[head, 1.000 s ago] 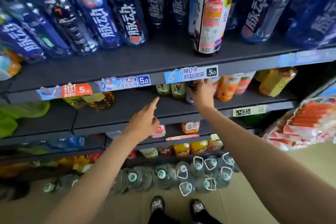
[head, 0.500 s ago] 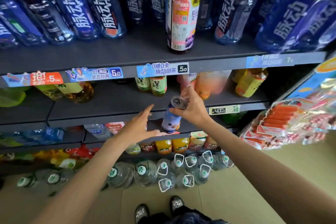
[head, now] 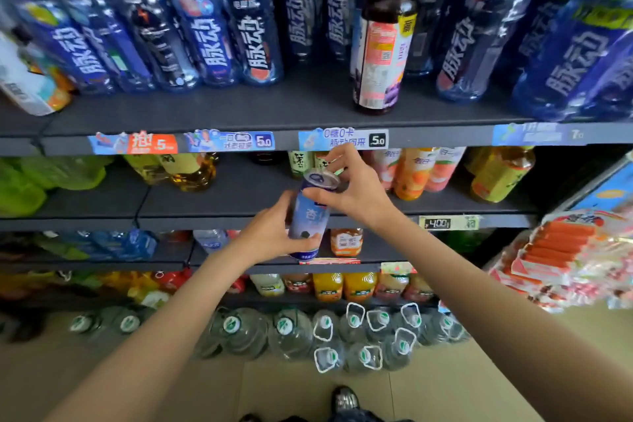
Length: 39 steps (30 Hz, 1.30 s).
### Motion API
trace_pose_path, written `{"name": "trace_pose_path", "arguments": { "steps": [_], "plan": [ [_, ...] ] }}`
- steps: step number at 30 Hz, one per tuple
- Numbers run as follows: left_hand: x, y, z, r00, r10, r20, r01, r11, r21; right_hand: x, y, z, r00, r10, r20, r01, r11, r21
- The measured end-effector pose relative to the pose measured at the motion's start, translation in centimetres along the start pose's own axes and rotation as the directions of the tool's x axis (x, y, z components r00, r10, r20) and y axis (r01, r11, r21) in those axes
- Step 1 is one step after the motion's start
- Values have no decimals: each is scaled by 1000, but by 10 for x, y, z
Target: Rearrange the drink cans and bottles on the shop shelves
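Observation:
A tall light-blue drink can is held in the air in front of the second shelf. My right hand grips it near its top rim. My left hand wraps around its lower half from the left. On the top shelf a dark bottle with a pink label stands alone among several blue sports-drink bottles. Behind the can, green tea bottles and peach and orange juice bottles stand on the second shelf.
Yellow tea bottles stand at the right of the second shelf, amber bottles at its left. Lower shelves hold small juice bottles. Large water jugs sit on the floor. A snack rack juts in at the right.
My right hand drew the blue can out from the second shelf toward me. My left hand, open a moment ago, has closed around the can's lower part.

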<state>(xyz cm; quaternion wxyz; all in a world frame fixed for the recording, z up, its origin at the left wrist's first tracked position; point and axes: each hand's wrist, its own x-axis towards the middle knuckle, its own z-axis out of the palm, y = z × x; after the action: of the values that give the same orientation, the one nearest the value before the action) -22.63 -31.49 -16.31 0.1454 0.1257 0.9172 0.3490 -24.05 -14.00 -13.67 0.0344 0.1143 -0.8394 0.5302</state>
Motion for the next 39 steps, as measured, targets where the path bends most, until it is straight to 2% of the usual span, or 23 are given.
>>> {"name": "trace_pose_path", "arguments": {
  "steps": [6,12,16,20,22,27,30,33,35,39],
  "plan": [
    [-59,-69,-62,989,-139,-45,138,990,-24,23,-27,80,983,8,182,-7,1000,-9],
    [-142,-162,-155,947,-208,-244,210,977,-17,48,-107,206,947,-99,307,106,994,-9],
    [-209,-228,-225,888,-237,-395,213,971,-104,64,-183,310,923,-184,339,159,982,102],
    [-271,-282,-301,796,-274,-540,166,956,-241,71,-268,415,923,-188,335,71,940,333],
    [-296,-305,-347,751,-252,-610,144,965,-222,77,-305,462,920,-209,332,58,909,412],
    [-349,-364,-446,678,-204,-706,135,979,-153,109,-383,558,889,-270,371,113,913,393],
    [-367,-413,-494,680,-166,-715,128,986,-107,134,-429,613,851,-411,328,288,886,362],
    [-382,-470,-548,670,-134,-730,222,975,25,167,-481,674,763,-593,257,508,797,327],
    [-399,-512,-592,640,-157,-752,297,953,54,195,-513,718,749,-632,199,540,757,369],
    [-440,-580,-682,554,-199,-808,404,913,52,247,-577,792,797,-603,46,493,692,527]
  ]
}}
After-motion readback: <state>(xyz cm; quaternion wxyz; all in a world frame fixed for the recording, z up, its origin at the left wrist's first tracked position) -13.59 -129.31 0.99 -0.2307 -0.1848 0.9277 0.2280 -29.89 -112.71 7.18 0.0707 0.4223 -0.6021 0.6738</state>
